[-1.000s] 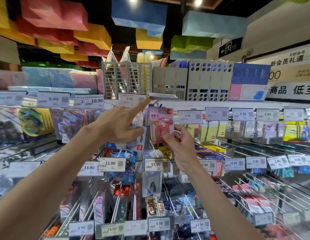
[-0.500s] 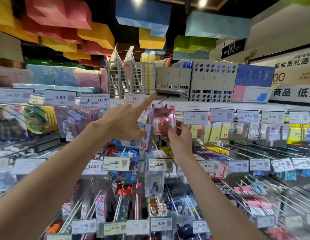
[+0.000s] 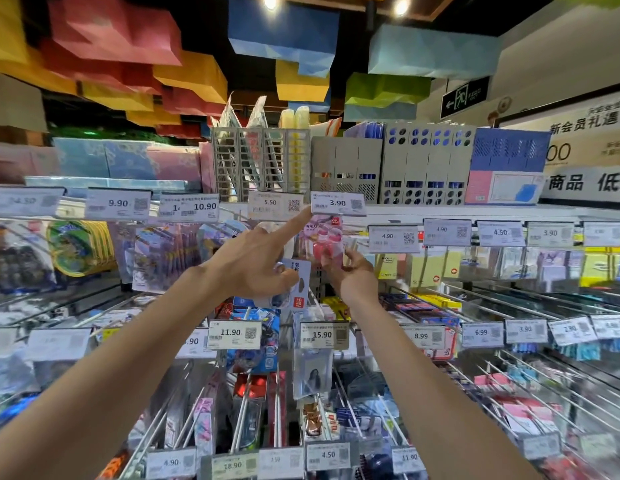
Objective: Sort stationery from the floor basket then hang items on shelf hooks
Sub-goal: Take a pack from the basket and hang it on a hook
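My right hand (image 3: 352, 280) pinches the lower edge of a pink blister pack (image 3: 321, 242) and holds it up under the 3.90 price tag (image 3: 338, 203) on a top-row hook. My left hand (image 3: 253, 266) has its index finger stretched out, its tip touching the left lower edge of that tag. Its other fingers curl around a white-and-blue carded pack (image 3: 294, 284). The hook itself is hidden behind the tag and pack.
Rows of metal hooks (image 3: 530, 386) with packaged stationery and price tags fill the display below and to both sides. Grey and blue file holders (image 3: 423, 168) stand on the top shelf. Coloured blocks hang from the ceiling.
The 3.90 tag, flipped up flat one second ago, now faces me. The pink pack has risen closer under the tag. The camera has moved nearer to the shelf.
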The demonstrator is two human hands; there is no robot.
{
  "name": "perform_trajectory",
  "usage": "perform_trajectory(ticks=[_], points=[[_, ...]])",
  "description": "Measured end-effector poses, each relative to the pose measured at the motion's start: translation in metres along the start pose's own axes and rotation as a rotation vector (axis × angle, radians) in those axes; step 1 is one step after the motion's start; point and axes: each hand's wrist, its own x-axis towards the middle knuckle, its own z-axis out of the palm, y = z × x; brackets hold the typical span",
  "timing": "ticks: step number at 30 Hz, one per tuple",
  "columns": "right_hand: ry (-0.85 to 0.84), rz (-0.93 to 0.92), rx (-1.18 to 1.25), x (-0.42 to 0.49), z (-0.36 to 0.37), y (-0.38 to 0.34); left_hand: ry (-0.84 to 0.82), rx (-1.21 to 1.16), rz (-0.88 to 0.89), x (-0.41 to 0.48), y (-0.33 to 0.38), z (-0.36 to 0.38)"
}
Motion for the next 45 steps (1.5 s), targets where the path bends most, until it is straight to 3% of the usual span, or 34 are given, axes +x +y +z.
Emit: perform_trajectory(ticks=[3, 7, 11, 16, 22, 25, 36, 45], points=[[-0.044, 0.013, 0.066, -0.023, -0.01, 0.001, 0.042, -0.109, 0.015, -0.001, 0.001, 0.002], [-0.46, 0.166, 0.492, -0.056, -0.029, -0.003, 0.068, -0.252, 0.025, 0.004, 0.003, 0.006], [-0.695, 0.077, 0.453, -0.071, -0.04, -0.006, 0.111, -0.452, 0.012, 0.011, 0.01, 0.015], [-0.478, -0.103, 0.344, -0.078, -0.024, -0.013, 0.135, -0.514, 0.011, 0.019, 0.018, 0.026], [-0.438, -0.045, 0.533, -0.069, -0.033, -0.022, 0.12, -0.472, 0.037, 0.019, 0.019, 0.016], [-0.322, 0.001, 0.609, -0.061, -0.038, -0.022, 0.102, -0.42, 0.051, 0.018, 0.019, 0.011], [-0.07, -0.132, 0.408, -0.036, -0.031, -0.01, 0.078, -0.25, 0.012, 0.017, 0.007, 0.021], [-0.006, 0.009, 0.282, -0.009, -0.021, -0.007, 0.072, -0.193, 0.001, 0.018, 0.006, 0.028]])
